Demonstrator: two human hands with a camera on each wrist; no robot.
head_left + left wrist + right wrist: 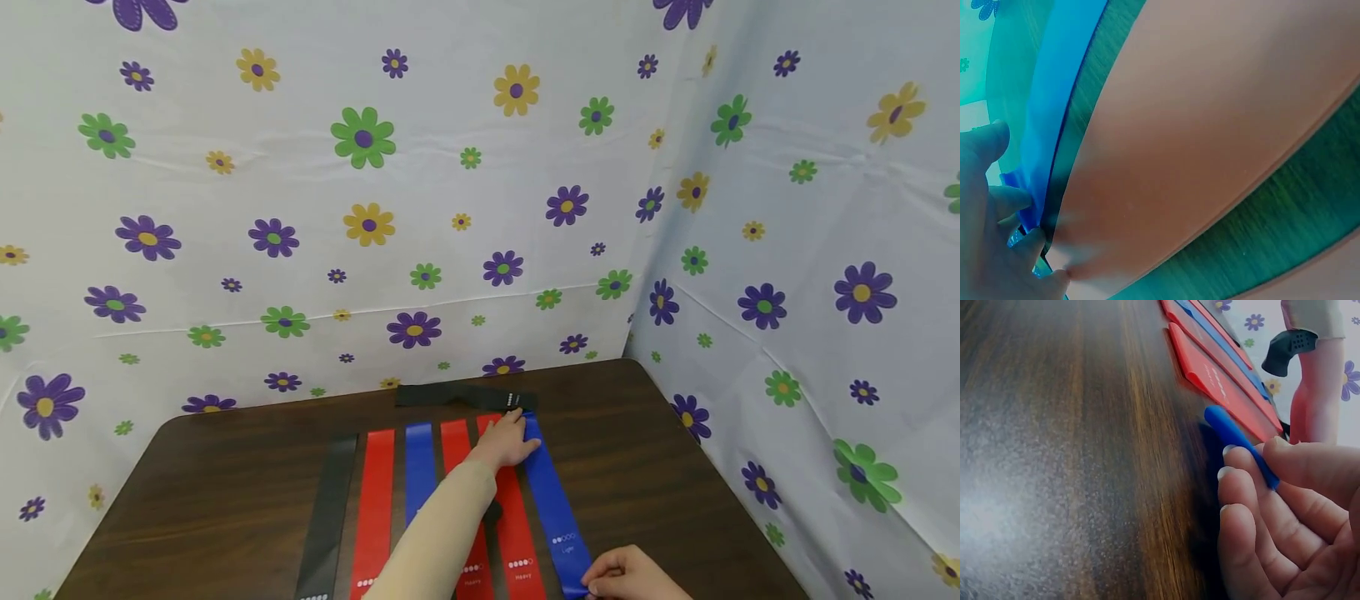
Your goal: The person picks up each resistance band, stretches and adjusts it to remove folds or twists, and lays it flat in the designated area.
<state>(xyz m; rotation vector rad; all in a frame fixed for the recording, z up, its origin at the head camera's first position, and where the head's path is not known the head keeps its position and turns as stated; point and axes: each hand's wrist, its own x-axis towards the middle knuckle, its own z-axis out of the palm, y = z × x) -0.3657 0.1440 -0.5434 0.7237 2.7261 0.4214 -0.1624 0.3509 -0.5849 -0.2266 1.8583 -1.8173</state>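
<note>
A blue resistance band (551, 492) marked "Light" lies lengthwise at the right of a row of bands. My left hand (510, 442) reaches across the row, its fingers resting around the band's far end. In the left wrist view, spread fingers of that hand (997, 231) touch the blue band (1054, 106). My right hand (633, 573) pinches the near end between thumb and index finger, and the right wrist view shows this blue end (1235, 434) lifted slightly above the table. Beside it lies a red band (521, 533) marked "Heavy", partly under my left hand.
Further left lie two more red bands (372, 500), another blue band (420, 458) and a black band (327, 517). Another black band (450, 396) lies crosswise at the back of the brown wooden table (210, 500). Flower-patterned sheets (300, 183) hang behind and to the right.
</note>
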